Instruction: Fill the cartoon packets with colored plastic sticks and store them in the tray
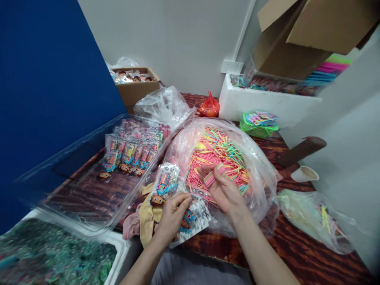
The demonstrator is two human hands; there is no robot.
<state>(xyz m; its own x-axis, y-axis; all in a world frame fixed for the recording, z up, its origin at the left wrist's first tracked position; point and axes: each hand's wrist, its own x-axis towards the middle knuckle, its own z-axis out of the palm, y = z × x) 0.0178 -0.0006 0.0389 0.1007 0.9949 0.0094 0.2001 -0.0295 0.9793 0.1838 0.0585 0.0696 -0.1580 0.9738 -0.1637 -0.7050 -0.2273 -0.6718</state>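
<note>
My right hand (pixel 228 194) is closed around a small bunch of pink and pale striped sticks (pixel 209 179), held over a large clear plastic bag (pixel 261 158). Loose thin sticks (pixel 216 150) in pink, yellow, green and blue fill that bag. Lower and to the left, my left hand (pixel 173 213) pinches at the upper edge of a printed plastic packet (pixel 200 217) with a cartoon figure; its fingertips partly hide the grip. Another such packet (pixel 168 178), with coloured sticks showing inside, lies just beyond my left hand.
A clear plastic tray (pixel 86 204) at left holds several filled packets (pixel 130 150). Behind stand a cardboard box (pixel 138 89), a red bag (pixel 209 106), a white foam box (pixel 267 105) and a green basket (pixel 258 130). A paper cup (pixel 304 174) and plastic bag (pixel 314 217) are at right.
</note>
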